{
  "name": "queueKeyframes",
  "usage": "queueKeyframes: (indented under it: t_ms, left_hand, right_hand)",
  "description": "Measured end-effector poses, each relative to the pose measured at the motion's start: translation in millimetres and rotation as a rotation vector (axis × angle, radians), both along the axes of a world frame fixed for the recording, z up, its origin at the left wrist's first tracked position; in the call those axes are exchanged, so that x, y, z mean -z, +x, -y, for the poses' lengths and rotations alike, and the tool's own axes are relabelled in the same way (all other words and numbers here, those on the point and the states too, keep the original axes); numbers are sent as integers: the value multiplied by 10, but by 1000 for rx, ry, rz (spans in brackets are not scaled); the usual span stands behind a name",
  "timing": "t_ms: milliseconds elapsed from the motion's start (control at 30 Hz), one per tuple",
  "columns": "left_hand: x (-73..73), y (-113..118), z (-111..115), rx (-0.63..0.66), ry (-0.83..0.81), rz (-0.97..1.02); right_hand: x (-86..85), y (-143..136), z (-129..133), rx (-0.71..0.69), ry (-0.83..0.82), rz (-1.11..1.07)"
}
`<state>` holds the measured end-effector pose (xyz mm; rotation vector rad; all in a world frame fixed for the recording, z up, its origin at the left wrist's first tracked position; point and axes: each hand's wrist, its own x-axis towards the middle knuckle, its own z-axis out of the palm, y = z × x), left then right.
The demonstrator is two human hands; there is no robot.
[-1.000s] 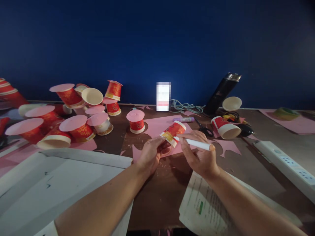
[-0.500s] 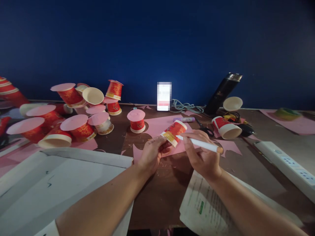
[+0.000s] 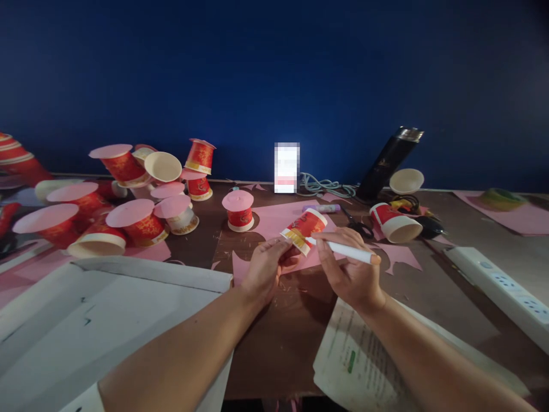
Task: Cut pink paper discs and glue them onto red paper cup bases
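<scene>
A red and gold paper cup is tilted in my left hand, whose thumb and fingers pinch its gold-patterned end. My right hand is closed round a white pen with an orange end. The pen's tip touches or nearly touches the cup's side. Beneath the cup lies pink paper. To the left stands a red cup topped with a pink paper disc. A purple glue stick and black scissors lie behind my right hand.
Several red cups with pink discs crowd the left. A white box lid is at front left, printed sheets at front right. A lit phone, cable, black flask, lying cup and power strip are around.
My right hand and the pen have shifted slightly left, and the pen's rear end has dipped a little. My left hand still holds the cup in nearly the same place.
</scene>
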<state>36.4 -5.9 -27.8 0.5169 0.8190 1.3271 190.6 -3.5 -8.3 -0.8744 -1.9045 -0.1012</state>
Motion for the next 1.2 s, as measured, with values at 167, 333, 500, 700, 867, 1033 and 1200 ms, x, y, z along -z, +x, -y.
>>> queueKeyframes:
  t_ms: [167, 333, 500, 700, 867, 1033, 1200]
  left_hand:
    - [-4, -5, -5, -8, 9, 11]
    - [24, -5, -13, 27, -4, 1]
    - [28, -2, -11, 33, 16, 22]
    - [34, 12, -17, 64, 83, 48]
    - [62, 19, -31, 60, 85, 44]
    - [67, 8, -36, 82, 63, 33]
    - [69, 19, -21, 122, 74, -60]
  right_hand:
    - [12, 5, -7, 17, 18, -2]
    - [15, 1, -7, 12, 21, -4]
    - [-10, 2, 18, 4, 19, -49]
    - [-14, -11, 20, -25, 2, -13]
    - [19, -19, 1, -33, -27, 19]
    - [20, -13, 6, -20, -81, 18]
    - [-6, -47, 15, -44, -33, 18]
